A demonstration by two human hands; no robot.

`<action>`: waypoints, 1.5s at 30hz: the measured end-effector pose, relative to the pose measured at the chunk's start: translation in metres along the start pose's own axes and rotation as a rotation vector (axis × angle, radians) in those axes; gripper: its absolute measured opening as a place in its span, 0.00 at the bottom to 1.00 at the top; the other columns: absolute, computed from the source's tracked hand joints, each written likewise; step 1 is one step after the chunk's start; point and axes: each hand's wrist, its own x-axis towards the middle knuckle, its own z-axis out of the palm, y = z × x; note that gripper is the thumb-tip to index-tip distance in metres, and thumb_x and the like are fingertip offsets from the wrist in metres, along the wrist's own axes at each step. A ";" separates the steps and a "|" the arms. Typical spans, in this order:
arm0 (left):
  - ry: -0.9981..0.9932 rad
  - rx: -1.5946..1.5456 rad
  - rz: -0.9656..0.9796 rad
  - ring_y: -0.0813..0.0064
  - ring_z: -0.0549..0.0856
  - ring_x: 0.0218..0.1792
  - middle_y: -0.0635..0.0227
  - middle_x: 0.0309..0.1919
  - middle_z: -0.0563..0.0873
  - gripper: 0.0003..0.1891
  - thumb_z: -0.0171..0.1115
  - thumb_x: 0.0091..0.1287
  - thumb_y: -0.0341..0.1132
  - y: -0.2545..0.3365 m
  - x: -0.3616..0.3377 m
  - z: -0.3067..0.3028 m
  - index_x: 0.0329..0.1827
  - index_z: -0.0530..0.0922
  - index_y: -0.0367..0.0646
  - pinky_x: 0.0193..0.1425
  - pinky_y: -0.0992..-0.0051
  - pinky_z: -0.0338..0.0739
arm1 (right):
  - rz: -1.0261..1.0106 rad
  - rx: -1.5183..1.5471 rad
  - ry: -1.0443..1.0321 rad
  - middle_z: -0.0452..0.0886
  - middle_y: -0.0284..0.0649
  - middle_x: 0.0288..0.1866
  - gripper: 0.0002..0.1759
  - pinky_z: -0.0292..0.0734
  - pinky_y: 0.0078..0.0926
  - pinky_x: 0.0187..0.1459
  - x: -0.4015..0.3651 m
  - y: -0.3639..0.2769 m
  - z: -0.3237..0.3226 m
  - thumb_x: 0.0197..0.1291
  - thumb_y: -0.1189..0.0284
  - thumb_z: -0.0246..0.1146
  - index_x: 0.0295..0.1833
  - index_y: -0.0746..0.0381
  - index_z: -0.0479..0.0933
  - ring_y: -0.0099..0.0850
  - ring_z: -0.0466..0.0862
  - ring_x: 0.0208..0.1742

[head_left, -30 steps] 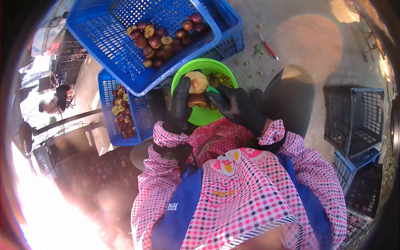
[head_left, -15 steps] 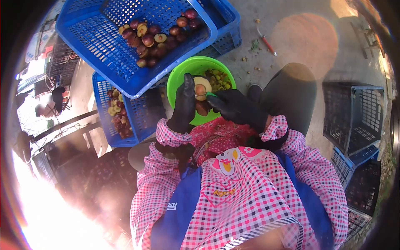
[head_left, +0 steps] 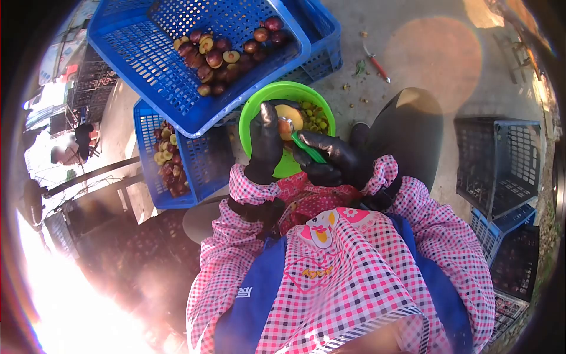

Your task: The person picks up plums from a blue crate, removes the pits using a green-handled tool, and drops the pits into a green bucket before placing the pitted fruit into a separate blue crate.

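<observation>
My left hand [head_left: 265, 141], in a black glove, grips a cut purple-skinned, plum-like fruit [head_left: 290, 115] with its pale yellow flesh showing. A brownish round part, perhaps the stone, shows at its lower left. Gloved in black too, my right hand [head_left: 339, 158] is closed round a green-handled tool [head_left: 310, 148]. The tool's tip meets the fruit near that round part, though its exact shape is hard to see. Both hands are over a bright green bucket [head_left: 287, 88], where several small yellow-green pieces [head_left: 316, 117] lie.
Beyond the bucket, a tilted blue crate [head_left: 141, 76] holds whole and halved purple fruit [head_left: 215, 59]. Another blue crate [head_left: 203, 162] with cut fruit stands at left. A red-handled tool [head_left: 378, 68] lies on the floor. Black crates [head_left: 501, 165] stand at right.
My right hand has turned and drawn down slightly, showing more of the green handle. The fruit in my left hand has tilted, and my left fingers now curl farther over its top.
</observation>
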 end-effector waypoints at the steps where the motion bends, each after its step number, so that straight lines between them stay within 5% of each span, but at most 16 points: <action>1: 0.033 0.073 -0.098 0.79 0.82 0.30 0.67 0.30 0.83 0.35 0.46 0.73 0.63 0.012 -0.003 0.004 0.52 0.78 0.33 0.37 0.75 0.79 | 0.000 -0.037 0.028 0.64 0.28 0.13 0.29 0.54 0.18 0.14 0.000 0.002 0.002 0.70 0.43 0.49 0.37 0.59 0.75 0.18 0.61 0.10; 7: 0.017 -0.273 -0.381 0.78 0.83 0.33 0.65 0.34 0.85 0.29 0.45 0.75 0.58 0.023 -0.010 -0.009 0.43 0.81 0.37 0.39 0.76 0.78 | -0.183 -0.674 0.162 0.67 0.31 0.14 0.27 0.58 0.20 0.14 0.008 0.009 0.006 0.69 0.45 0.53 0.35 0.59 0.77 0.21 0.64 0.11; 10: 0.312 0.708 0.326 0.74 0.83 0.31 0.65 0.32 0.85 0.27 0.46 0.76 0.54 0.024 -0.005 -0.027 0.42 0.80 0.35 0.36 0.73 0.77 | -0.186 -0.733 0.271 0.70 0.32 0.15 0.25 0.63 0.22 0.18 0.010 0.010 0.003 0.69 0.49 0.55 0.34 0.61 0.78 0.21 0.69 0.14; 11: 0.304 0.547 -0.047 0.73 0.82 0.27 0.66 0.29 0.84 0.27 0.45 0.77 0.54 0.075 -0.020 -0.030 0.41 0.80 0.36 0.31 0.72 0.75 | -0.213 -0.755 0.370 0.71 0.33 0.16 0.25 0.65 0.23 0.20 0.012 0.009 0.003 0.69 0.50 0.55 0.36 0.62 0.79 0.22 0.71 0.15; 12: 0.478 0.483 0.073 0.74 0.81 0.23 0.66 0.27 0.83 0.27 0.45 0.76 0.55 0.074 -0.019 -0.059 0.40 0.80 0.37 0.27 0.70 0.75 | -0.221 -0.765 0.365 0.71 0.33 0.16 0.25 0.65 0.23 0.20 0.013 0.005 0.001 0.69 0.50 0.55 0.36 0.62 0.79 0.22 0.71 0.15; 14: 0.702 0.924 -0.029 0.67 0.85 0.38 0.57 0.41 0.85 0.17 0.51 0.73 0.40 0.079 -0.011 -0.180 0.58 0.76 0.40 0.35 0.70 0.81 | -0.179 -1.055 0.522 0.78 0.39 0.21 0.24 0.73 0.28 0.28 0.013 0.004 -0.002 0.69 0.52 0.57 0.39 0.64 0.81 0.26 0.77 0.21; 15: 0.732 1.665 0.077 0.62 0.85 0.41 0.54 0.41 0.86 0.18 0.52 0.73 0.45 0.115 -0.018 -0.166 0.56 0.78 0.43 0.42 0.66 0.82 | -0.188 -1.055 0.524 0.78 0.39 0.21 0.24 0.73 0.28 0.28 0.013 0.002 0.000 0.69 0.52 0.57 0.39 0.64 0.81 0.26 0.77 0.21; 17: 0.701 1.655 -0.076 0.55 0.85 0.46 0.52 0.47 0.85 0.20 0.58 0.70 0.45 0.131 -0.003 -0.195 0.60 0.77 0.46 0.52 0.61 0.79 | -0.238 -1.032 0.510 0.83 0.46 0.29 0.23 0.76 0.35 0.36 0.012 0.000 0.007 0.68 0.53 0.58 0.42 0.65 0.82 0.34 0.83 0.29; 19: 0.413 1.627 0.383 0.51 0.83 0.51 0.51 0.53 0.83 0.25 0.62 0.66 0.49 0.121 0.040 -0.206 0.62 0.75 0.45 0.58 0.58 0.75 | -0.217 -1.051 0.511 0.83 0.48 0.31 0.23 0.76 0.36 0.38 0.020 -0.001 0.007 0.67 0.53 0.58 0.43 0.66 0.81 0.37 0.84 0.33; 25: -0.122 1.666 -0.098 0.52 0.83 0.52 0.54 0.53 0.82 0.27 0.59 0.66 0.48 0.033 0.216 -0.155 0.66 0.72 0.47 0.57 0.57 0.76 | -0.287 -1.139 0.568 0.84 0.52 0.35 0.21 0.76 0.38 0.43 0.025 -0.009 0.008 0.66 0.55 0.60 0.47 0.65 0.80 0.44 0.85 0.39; 28: -0.084 1.402 0.052 0.57 0.81 0.57 0.57 0.56 0.81 0.24 0.49 0.71 0.47 0.029 0.212 -0.114 0.67 0.70 0.50 0.58 0.59 0.75 | -0.284 -1.080 0.607 0.83 0.48 0.31 0.22 0.76 0.36 0.39 0.026 -0.014 0.007 0.67 0.55 0.59 0.49 0.65 0.79 0.38 0.84 0.34; 31: 0.279 0.234 -0.554 0.69 0.77 0.58 0.68 0.53 0.81 0.22 0.41 0.75 0.52 0.059 0.212 -0.084 0.65 0.70 0.54 0.56 0.67 0.74 | -0.335 -1.101 0.633 0.82 0.44 0.27 0.22 0.76 0.32 0.36 0.031 -0.011 -0.002 0.68 0.56 0.59 0.51 0.65 0.79 0.31 0.82 0.29; 35: -0.208 0.443 -0.294 0.66 0.84 0.44 0.64 0.51 0.82 0.20 0.55 0.73 0.47 0.053 0.213 -0.133 0.62 0.70 0.48 0.44 0.72 0.79 | -0.282 -1.008 0.722 0.84 0.50 0.33 0.21 0.77 0.39 0.42 0.030 -0.014 0.004 0.68 0.55 0.58 0.50 0.62 0.79 0.45 0.85 0.38; 41: -0.021 -0.433 -0.434 0.71 0.85 0.44 0.62 0.50 0.83 0.21 0.58 0.72 0.46 0.066 0.088 -0.069 0.58 0.74 0.39 0.39 0.75 0.81 | -0.766 -1.115 0.712 0.84 0.44 0.31 0.18 0.77 0.41 0.37 0.025 -0.011 0.009 0.67 0.56 0.59 0.47 0.60 0.80 0.43 0.86 0.34; 43: -0.489 -0.631 -0.471 0.69 0.84 0.49 0.59 0.49 0.84 0.21 0.50 0.76 0.47 0.049 0.060 -0.072 0.58 0.74 0.38 0.50 0.70 0.81 | -0.671 -1.123 0.686 0.84 0.44 0.31 0.17 0.77 0.41 0.36 0.021 -0.012 0.013 0.67 0.56 0.60 0.46 0.60 0.80 0.44 0.85 0.34; 45: -0.221 -0.430 -0.413 0.73 0.83 0.46 0.60 0.46 0.85 0.24 0.45 0.77 0.53 0.034 0.030 -0.050 0.58 0.74 0.40 0.45 0.75 0.80 | -0.583 -1.134 0.658 0.84 0.45 0.30 0.17 0.77 0.41 0.36 0.018 -0.010 0.013 0.66 0.57 0.60 0.44 0.61 0.80 0.46 0.85 0.33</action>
